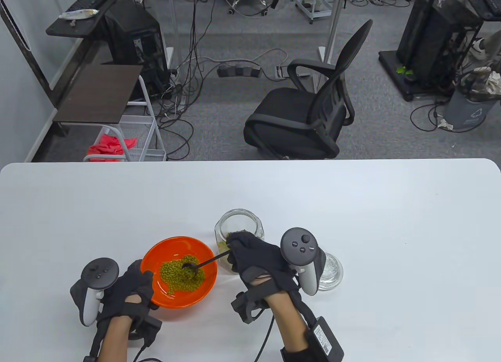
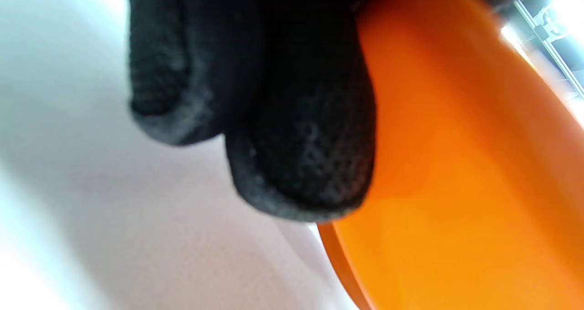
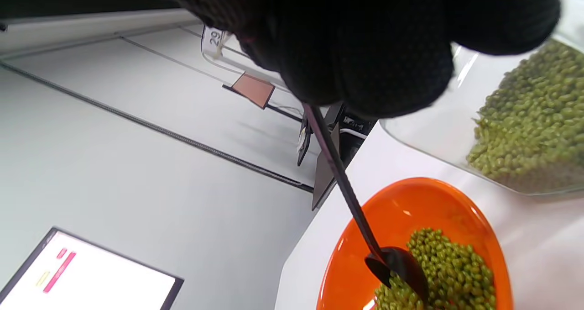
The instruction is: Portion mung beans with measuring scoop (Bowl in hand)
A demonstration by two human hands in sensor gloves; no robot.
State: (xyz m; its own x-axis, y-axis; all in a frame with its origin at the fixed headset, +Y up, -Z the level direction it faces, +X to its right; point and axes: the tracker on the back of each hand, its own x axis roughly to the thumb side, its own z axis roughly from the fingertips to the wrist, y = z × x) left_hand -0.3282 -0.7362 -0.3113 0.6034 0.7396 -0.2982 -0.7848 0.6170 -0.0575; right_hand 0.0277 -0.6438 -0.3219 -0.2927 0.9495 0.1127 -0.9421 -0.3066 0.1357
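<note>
Table view shows my left hand (image 1: 117, 295) gripping the orange bowl (image 1: 152, 256) while my right hand (image 1: 258, 260) pinches the black measuring scoop (image 1: 190, 265) in its mung beans (image 1: 176, 278), so I judge the emptying step underway; next comes returning to the glass jar (image 1: 238, 221).

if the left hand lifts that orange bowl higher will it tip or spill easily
Probably light: the orange bowl looks like thin plastic. It may tilt, since the left hand grips only one rim. The mung beans sit loose and piled, so they would likely slide toward the low side.
</note>
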